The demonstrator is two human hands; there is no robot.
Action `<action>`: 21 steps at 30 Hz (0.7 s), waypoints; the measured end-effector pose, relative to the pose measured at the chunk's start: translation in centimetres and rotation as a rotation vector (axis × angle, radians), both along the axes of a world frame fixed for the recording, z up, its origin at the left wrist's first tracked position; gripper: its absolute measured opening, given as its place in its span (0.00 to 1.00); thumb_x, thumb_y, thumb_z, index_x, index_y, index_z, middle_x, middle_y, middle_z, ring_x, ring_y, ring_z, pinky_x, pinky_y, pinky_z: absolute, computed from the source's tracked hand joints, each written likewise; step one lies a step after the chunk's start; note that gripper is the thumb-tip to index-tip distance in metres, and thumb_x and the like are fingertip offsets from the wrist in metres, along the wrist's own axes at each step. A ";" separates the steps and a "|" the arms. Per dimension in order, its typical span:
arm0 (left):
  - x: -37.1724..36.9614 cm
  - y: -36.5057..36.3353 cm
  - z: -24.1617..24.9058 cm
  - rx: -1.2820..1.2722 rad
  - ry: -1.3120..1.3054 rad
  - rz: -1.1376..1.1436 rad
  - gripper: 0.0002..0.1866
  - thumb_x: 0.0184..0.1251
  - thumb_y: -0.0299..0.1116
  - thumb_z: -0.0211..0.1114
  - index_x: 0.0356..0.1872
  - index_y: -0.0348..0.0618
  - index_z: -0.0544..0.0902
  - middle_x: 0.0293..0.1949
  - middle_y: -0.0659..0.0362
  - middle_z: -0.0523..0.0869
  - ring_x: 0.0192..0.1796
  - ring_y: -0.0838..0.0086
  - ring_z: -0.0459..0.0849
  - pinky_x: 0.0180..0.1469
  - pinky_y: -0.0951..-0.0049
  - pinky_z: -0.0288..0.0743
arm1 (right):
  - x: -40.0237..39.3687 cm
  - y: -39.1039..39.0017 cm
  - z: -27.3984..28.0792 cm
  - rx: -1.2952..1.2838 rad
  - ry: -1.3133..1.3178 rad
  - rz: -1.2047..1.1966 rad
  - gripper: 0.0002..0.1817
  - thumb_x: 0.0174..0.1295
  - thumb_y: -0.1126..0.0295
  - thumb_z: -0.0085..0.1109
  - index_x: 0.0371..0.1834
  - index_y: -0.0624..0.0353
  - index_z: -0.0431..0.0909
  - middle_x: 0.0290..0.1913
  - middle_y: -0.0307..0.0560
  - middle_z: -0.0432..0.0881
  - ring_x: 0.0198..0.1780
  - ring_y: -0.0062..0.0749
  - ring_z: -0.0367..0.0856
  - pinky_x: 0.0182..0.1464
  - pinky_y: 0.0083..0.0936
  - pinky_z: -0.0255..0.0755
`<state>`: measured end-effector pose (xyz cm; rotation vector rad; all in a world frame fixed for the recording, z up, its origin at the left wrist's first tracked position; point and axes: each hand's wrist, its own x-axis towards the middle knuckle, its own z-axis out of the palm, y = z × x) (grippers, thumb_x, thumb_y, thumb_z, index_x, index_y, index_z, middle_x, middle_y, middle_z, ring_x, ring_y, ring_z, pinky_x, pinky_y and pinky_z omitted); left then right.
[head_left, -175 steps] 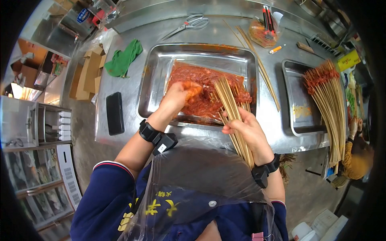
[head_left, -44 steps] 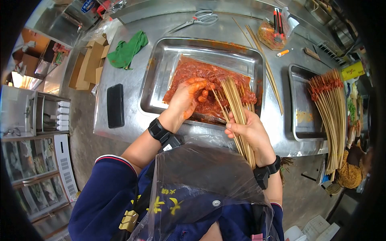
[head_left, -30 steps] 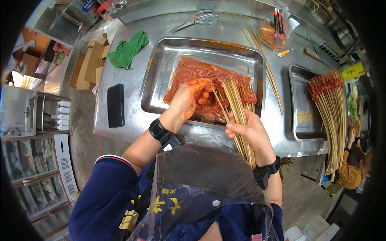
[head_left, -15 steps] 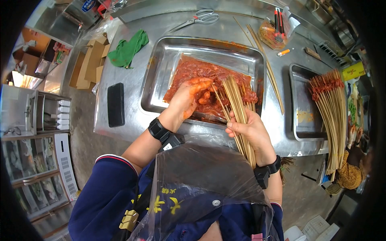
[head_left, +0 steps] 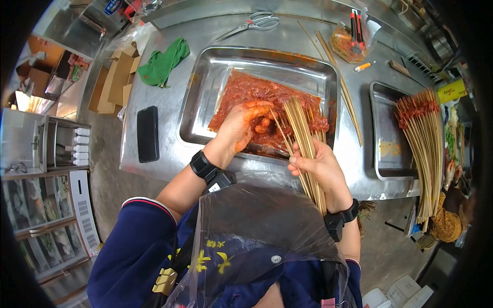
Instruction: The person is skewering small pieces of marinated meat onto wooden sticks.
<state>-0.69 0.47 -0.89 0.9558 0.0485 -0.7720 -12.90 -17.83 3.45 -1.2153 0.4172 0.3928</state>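
My left hand (head_left: 240,124), smeared with red marinade, is curled over the marinated meat (head_left: 246,90) beside the tip of one skewer. Its fingers are closed around a piece of that meat, which they largely hide. In my right hand (head_left: 319,167) is a bundle of thin wooden skewers (head_left: 300,123), gripped low and pointing up over the meat. A single skewer leans away from the bundle toward my left fingers. The raw, red-coated meat lies as a flat slab in a metal tray (head_left: 200,66). Some skewer ends at the slab's right side carry red meat.
A second tray (head_left: 377,128) at right bears many skewers threaded with meat (head_left: 418,110). Loose skewers (head_left: 341,82) lie between the trays. Around the table are scissors (head_left: 254,23), a green cloth (head_left: 163,62), a black phone (head_left: 148,134), an orange marker (head_left: 364,66) and a plastic tub (head_left: 346,45).
My left fingers have shifted very slightly near the skewer tip. The right hand and its bundle have hardly moved.
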 end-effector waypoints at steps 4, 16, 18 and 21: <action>0.0 -0.1 -0.1 0.011 0.001 0.011 0.12 0.66 0.29 0.56 0.46 0.33 0.77 0.36 0.53 0.83 0.31 0.78 0.79 0.30 0.83 0.73 | 0.0 0.1 0.0 0.008 0.001 -0.007 0.14 0.53 0.79 0.60 0.42 0.65 0.69 0.30 0.42 0.76 0.30 0.23 0.80 0.31 0.17 0.76; -0.2 -0.1 -0.1 0.078 0.004 0.015 0.10 0.66 0.30 0.56 0.44 0.35 0.78 0.34 0.57 0.82 0.31 0.78 0.80 0.30 0.82 0.73 | -0.2 -0.1 -0.3 0.043 -0.017 -0.007 0.15 0.53 0.79 0.61 0.43 0.66 0.69 0.30 0.43 0.75 0.30 0.25 0.80 0.31 0.19 0.76; -0.1 -0.1 0.0 0.071 -0.002 0.017 0.10 0.67 0.32 0.57 0.42 0.35 0.78 0.32 0.58 0.82 0.30 0.79 0.79 0.29 0.83 0.72 | -0.1 -0.1 -0.3 0.044 -0.013 -0.008 0.14 0.53 0.79 0.60 0.42 0.66 0.69 0.30 0.43 0.75 0.30 0.25 0.80 0.31 0.19 0.76; -0.2 -0.4 0.7 0.050 0.004 0.036 0.11 0.67 0.35 0.57 0.40 0.35 0.78 0.30 0.59 0.82 0.27 0.81 0.76 0.27 0.84 0.69 | -0.1 -0.3 -0.3 0.049 -0.016 -0.017 0.14 0.54 0.79 0.60 0.42 0.65 0.69 0.30 0.43 0.76 0.30 0.25 0.80 0.32 0.19 0.76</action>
